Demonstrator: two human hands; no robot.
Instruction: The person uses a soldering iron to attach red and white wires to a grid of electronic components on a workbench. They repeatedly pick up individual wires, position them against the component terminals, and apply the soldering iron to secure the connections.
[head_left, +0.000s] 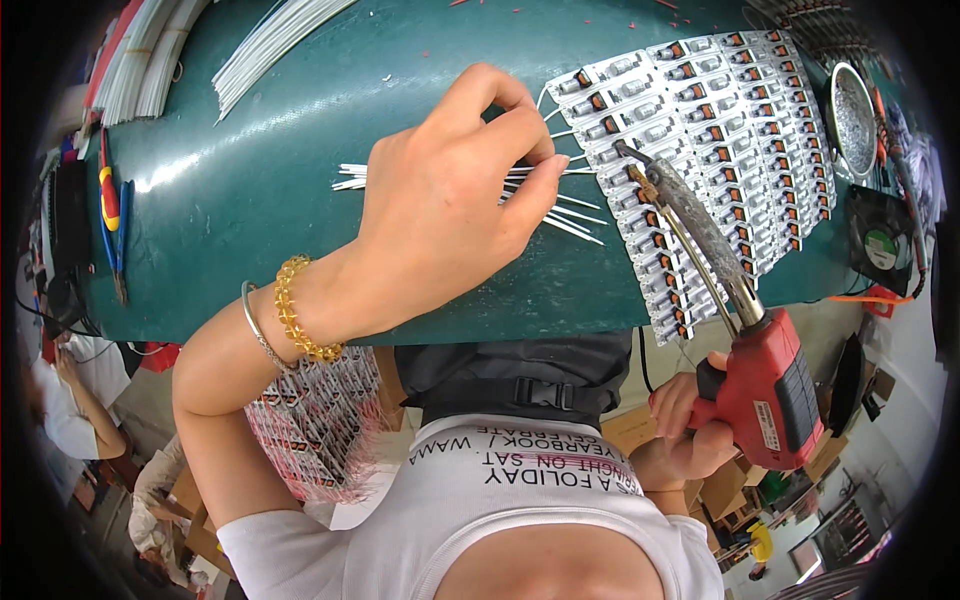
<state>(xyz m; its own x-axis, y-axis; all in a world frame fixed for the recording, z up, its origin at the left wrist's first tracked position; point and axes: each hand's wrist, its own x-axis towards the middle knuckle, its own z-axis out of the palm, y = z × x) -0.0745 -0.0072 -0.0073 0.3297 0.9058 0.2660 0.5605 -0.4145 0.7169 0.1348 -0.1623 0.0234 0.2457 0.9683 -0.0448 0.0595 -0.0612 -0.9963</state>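
My left hand (450, 195) is above the green table with thumb and forefinger pinched together on a thin white wire (570, 170) at the board panel's left edge. Beneath that hand lies a loose bunch of short white wires (350, 178). My right hand (690, 425) grips a red and black soldering gun (775, 390) by its handle, a finger near the trigger. Its metal tip reaches over the panel of small circuit boards (700, 110), close to the left edge. A few white wires stick out from the panel's upper left edge. Whether the tip touches a board I cannot tell.
Long white wire bundles (265, 50) lie at the far left. Red-and-yellow-handled pliers (108, 195) rest on the left side. A round metal bowl (853, 120) and black fan (880, 240) are at right. Below the table edge are more boards with red wires (315, 420).
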